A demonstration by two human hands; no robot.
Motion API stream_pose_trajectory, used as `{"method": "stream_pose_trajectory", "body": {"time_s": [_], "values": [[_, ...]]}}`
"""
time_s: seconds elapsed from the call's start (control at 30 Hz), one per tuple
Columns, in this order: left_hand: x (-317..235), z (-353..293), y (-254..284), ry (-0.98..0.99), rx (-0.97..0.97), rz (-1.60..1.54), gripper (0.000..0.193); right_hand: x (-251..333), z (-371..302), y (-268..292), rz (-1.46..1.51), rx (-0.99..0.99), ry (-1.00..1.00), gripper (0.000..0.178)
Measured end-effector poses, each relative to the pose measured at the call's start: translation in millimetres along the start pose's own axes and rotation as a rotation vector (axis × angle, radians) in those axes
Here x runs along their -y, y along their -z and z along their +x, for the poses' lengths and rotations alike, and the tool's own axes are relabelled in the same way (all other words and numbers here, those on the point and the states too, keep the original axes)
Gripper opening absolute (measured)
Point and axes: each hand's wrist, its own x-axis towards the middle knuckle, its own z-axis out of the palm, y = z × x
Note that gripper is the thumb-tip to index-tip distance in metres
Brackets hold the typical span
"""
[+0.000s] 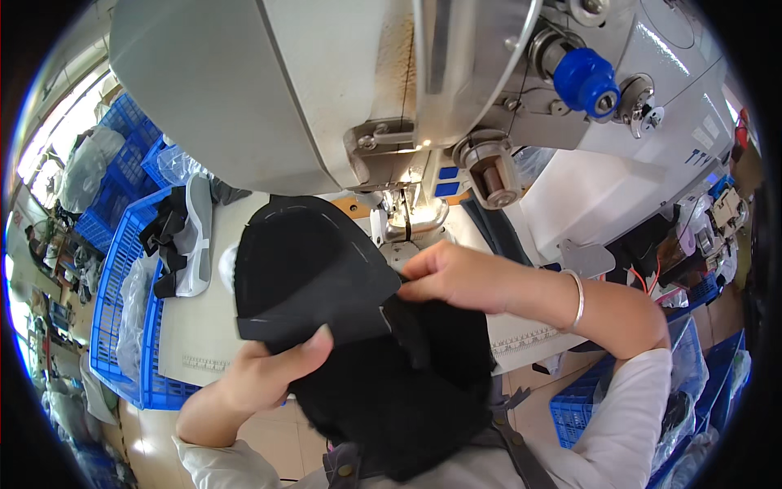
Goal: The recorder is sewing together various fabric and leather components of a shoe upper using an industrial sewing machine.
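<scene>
A black fabric piece with a rounded far end and a pale stitched or marked line along its edge lies over the front of the sewing machine bed. A smoother dark strip crosses it. My left hand grips its near left edge, thumb on top and fingers hidden underneath. At the strip's right end, my right hand pinches the fabric's edge between thumb and fingers. More black fabric hangs down toward my lap. The sewing machine's presser foot and needle area, lit up, lies just beyond the piece, apart from both hands.
The sewing machine head fills the far side. A blue plastic basket stands at left, beside white and black pieces. A ruler scale runs along the table's near edge. More blue crates stand at lower right.
</scene>
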Motion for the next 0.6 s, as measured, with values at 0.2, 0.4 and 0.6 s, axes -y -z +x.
{"method": "stream_pose_trajectory", "body": {"time_s": [0.2, 0.4, 0.6], "values": [[18.6, 16.6, 0.5, -0.02, -0.119, -0.015, 0.046, -32.9, -1.5, -34.4, -0.103, -0.387, 0.545, 0.028], [48.3, 65.9, 22.5, -0.013, -0.111, -0.383, 0.042, -58.7, -2.2, -32.1, -0.131, -0.71, 0.839, 0.024], [46.7, 81.0, 7.7, -0.109, -0.059, -0.481, 0.034, -63.7, -5.1, -23.4, -0.331, -0.928, 0.967, 0.014]]}}
